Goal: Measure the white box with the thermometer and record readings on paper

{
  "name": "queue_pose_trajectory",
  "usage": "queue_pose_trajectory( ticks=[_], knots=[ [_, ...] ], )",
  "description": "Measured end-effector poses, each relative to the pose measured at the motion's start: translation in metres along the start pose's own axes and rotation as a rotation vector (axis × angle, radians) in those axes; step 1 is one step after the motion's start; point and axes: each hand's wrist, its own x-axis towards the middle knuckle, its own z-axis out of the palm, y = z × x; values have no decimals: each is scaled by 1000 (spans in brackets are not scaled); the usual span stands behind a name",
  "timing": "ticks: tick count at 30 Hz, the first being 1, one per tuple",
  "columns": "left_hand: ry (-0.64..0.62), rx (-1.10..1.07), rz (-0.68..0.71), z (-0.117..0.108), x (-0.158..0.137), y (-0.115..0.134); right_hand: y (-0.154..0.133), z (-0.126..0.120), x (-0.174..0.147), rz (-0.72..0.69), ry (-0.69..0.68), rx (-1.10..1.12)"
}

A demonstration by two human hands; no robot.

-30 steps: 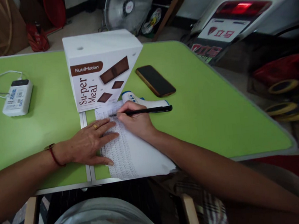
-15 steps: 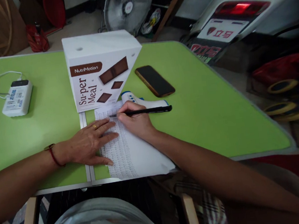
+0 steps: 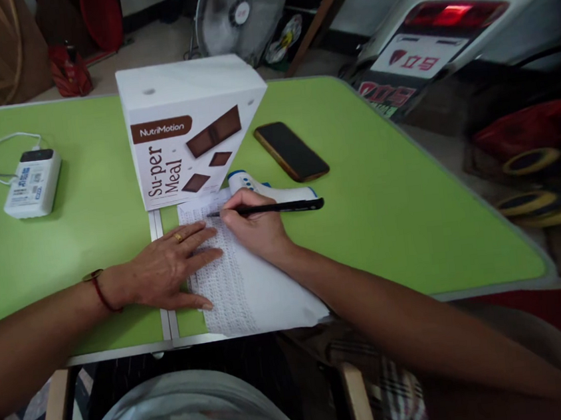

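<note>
Green table (image 3: 413, 236), paper (image 3: 273, 291), white box (image 3: 168, 148), phone (image 3: 292, 150), thermometer (image 3: 286, 193), cabled block (image 3: 33, 186)

The tabletop (image 3: 413, 229) presents a smooth green surface of low sheen; its edge trim (image 3: 125, 352) looks metallic. The sheet (image 3: 279, 293) is matt paper. The pen (image 3: 290, 205) appears to be black plastic. The carton (image 3: 187, 83), far side, is smooth white cardboard. The phone (image 3: 293, 150), to its right, shows a dark, glossy screen. The power unit (image 3: 35, 186), left, is smooth white plastic. The chair arm (image 3: 56, 417), near left, is pale wood.
</note>
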Motion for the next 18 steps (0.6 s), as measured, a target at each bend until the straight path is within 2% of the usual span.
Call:
queue_pose_trajectory(
  ticks=[13, 18],
  knots=[
    [47, 13, 27, 0, 0, 0, 0, -1, -1, -17, -13, -4],
    [18, 11, 13, 1, 1, 0, -2, -1, -1, -50, -46, 39]
  ],
)
